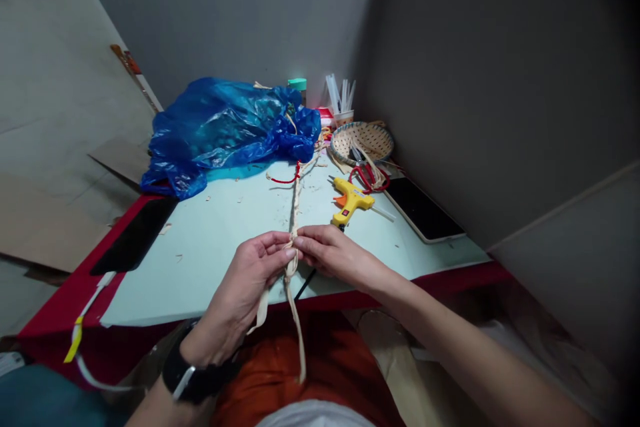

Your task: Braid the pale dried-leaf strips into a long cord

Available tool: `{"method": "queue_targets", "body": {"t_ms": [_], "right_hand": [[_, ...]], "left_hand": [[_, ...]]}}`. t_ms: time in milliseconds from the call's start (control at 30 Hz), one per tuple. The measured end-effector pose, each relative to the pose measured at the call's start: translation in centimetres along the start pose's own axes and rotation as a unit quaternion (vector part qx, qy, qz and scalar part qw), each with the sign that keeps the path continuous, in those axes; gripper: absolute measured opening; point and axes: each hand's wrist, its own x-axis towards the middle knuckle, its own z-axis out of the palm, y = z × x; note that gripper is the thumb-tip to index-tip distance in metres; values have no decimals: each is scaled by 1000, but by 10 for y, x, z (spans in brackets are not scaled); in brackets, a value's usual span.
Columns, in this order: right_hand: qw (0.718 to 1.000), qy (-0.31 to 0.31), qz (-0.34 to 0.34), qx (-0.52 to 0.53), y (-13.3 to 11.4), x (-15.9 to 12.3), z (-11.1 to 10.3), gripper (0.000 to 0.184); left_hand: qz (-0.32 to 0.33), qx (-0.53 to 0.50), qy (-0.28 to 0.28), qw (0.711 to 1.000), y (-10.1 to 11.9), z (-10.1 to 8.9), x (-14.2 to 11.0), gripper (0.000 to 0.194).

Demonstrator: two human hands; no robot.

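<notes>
A pale braided cord of flat plant-like strips runs down the middle of the table toward me. Near its far end a red tie crosses it. My left hand pinches the braid from the left, thumb and fingers closed on it. From the other side my right hand pinches the same spot, its fingertips almost touching the left ones. Below the hands the loose strips hang past the table edge over my lap. The fingertips partly hide the strips between them.
A yellow glue gun lies right of the braid. Beyond it are red-handled scissors, a woven basket and a cup of glue sticks. A tablet lies right, a black phone left, a blue plastic bag behind.
</notes>
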Motion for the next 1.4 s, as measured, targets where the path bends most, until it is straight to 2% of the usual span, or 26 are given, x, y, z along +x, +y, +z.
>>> {"method": "queue_targets", "body": {"t_ms": [133, 233, 333, 433, 600, 733, 833, 900, 1000, 1067, 1133, 1167, 1200, 1267, 1400], "right_hand": [[999, 25, -10, 21, 9, -3, 2, 36], [999, 47, -2, 0, 12, -6, 5, 34], [996, 74, 5, -40, 9, -9, 6, 30], [995, 92, -5, -44, 6, -12, 7, 28], [995, 91, -5, 30, 5, -13, 7, 30], [990, 94, 15, 108, 2, -13, 7, 26], [975, 74, 40, 204, 0, -15, 6, 24], [969, 57, 46, 236, 0, -16, 5, 26], [968, 56, 53, 237, 1, -19, 2, 28], [969, 59, 55, 233, 1, -20, 1, 28], [969, 57, 56, 232, 0, -20, 0, 28], [969, 53, 56, 234, 0, -20, 0, 28], [968, 49, 56, 239, 0, -20, 0, 27], [966, 40, 56, 249, 0, -20, 0, 27], [966, 36, 62, 249, 1, -20, -3, 26]], "left_hand": [[39, 29, 27, 998, -6, 0, -3, 36], [82, 149, 48, 984, -6, -3, -7, 36], [143, 329, 73, 930, -3, -5, -14, 13], [207, 448, 109, 863, -1, -4, -22, 15], [330, 503, 144, 785, -2, 3, -37, 12], [383, 553, 150, 724, -15, 14, -41, 16], [410, 565, 135, 703, -31, 21, -41, 24], [407, 552, 124, 718, -39, 23, -42, 28], [392, 488, 80, 776, -37, 20, -47, 21], [371, 435, 109, 814, -28, 14, -49, 12], [312, 414, 180, 836, -18, 8, -47, 2], [270, 408, 185, 852, -14, 5, -44, 12], [218, 394, 173, 876, -11, 2, -41, 22], [141, 367, 123, 911, -7, -1, -34, 27], [64, 287, 41, 955, -5, -4, -28, 17]]}}
